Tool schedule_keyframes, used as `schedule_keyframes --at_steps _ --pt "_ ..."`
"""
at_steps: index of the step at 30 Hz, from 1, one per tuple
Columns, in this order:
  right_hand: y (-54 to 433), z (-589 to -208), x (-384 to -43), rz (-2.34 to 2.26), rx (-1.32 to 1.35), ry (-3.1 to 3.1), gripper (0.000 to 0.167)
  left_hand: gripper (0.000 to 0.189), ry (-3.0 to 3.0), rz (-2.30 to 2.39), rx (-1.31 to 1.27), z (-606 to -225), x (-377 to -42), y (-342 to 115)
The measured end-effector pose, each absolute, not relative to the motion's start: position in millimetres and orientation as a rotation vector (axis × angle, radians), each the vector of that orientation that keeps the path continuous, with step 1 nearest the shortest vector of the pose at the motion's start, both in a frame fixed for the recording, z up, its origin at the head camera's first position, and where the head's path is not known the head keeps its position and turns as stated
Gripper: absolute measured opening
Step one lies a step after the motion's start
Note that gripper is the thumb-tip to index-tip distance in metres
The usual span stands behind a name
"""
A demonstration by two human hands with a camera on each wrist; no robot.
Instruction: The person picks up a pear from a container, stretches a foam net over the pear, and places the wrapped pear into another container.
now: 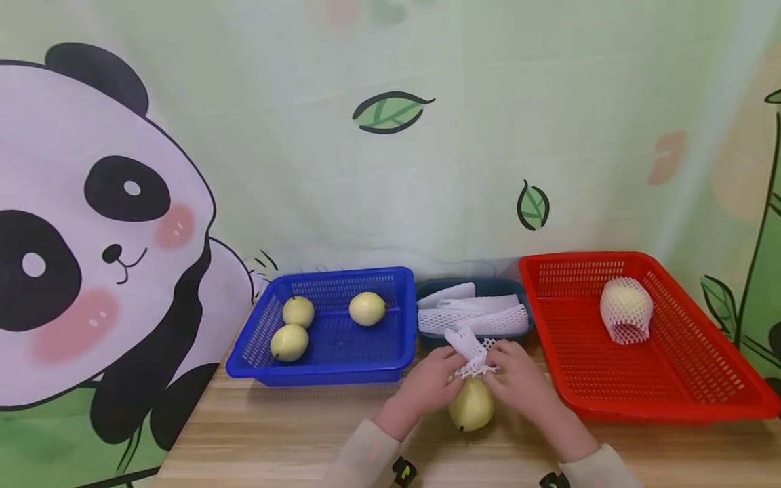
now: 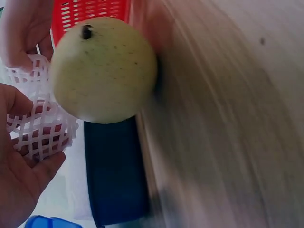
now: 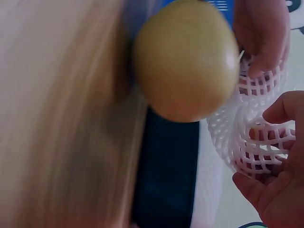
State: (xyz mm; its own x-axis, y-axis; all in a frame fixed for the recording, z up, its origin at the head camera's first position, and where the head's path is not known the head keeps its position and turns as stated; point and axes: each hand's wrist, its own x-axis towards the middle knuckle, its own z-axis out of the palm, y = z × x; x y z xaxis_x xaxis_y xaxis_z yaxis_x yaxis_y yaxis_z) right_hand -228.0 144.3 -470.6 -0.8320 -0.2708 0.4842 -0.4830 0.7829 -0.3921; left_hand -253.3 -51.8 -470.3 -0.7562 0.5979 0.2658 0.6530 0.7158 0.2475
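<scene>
My left hand (image 1: 430, 383) and right hand (image 1: 518, 381) grip opposite sides of a white foam net sleeve (image 1: 471, 354). In both wrist views the fingers are hooked into the mesh of the sleeve (image 2: 45, 126). A pale yellow pear (image 1: 472, 405) is right at the sleeve's near end, between the hands, with a dark stem spot facing me. Most of the pear (image 3: 186, 61) is bare. Whether it touches the table cannot be told.
A blue basket (image 1: 342, 369) on the left contains several pears. Behind the hands, a dark teal bin (image 1: 526, 329) holds folded foam sleeves (image 1: 482, 315). The red basket (image 1: 610, 379) at right contains a net-wrapped pear (image 1: 626, 305). All stand on a wooden table (image 1: 293, 434).
</scene>
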Motion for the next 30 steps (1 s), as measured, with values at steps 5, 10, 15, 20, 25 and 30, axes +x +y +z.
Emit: schedule_keyframes --at_steps 5,10,15,20,25,30 --pt "144.7 -478.9 -232.0 0.686 0.522 -2.693 0.004 0.016 -2.794 -0.456 -0.972 -478.7 -258.4 -52.1" --pt "144.6 -484.4 -234.9 0.79 0.388 -2.819 0.006 0.014 -2.866 -0.566 -0.869 -487.3 -262.0 -53.4" --pt "146.4 -491.7 -238.6 0.89 0.31 -2.839 0.006 0.015 -2.917 -0.701 -0.826 -496.0 -262.2 -58.4" --pt "147.1 -498.8 -237.5 1.007 0.224 -2.906 0.006 0.024 -2.996 -0.9 -0.874 -501.1 -259.8 -65.2" --pt "147.4 -500.2 -234.8 1.074 0.194 -2.938 0.006 0.053 -3.057 -0.975 -0.909 -499.8 -258.6 -67.9" --pt "147.3 -499.4 -230.8 1.132 0.175 -2.961 0.008 0.047 -3.119 -0.967 -0.871 -495.8 -256.6 -65.2"
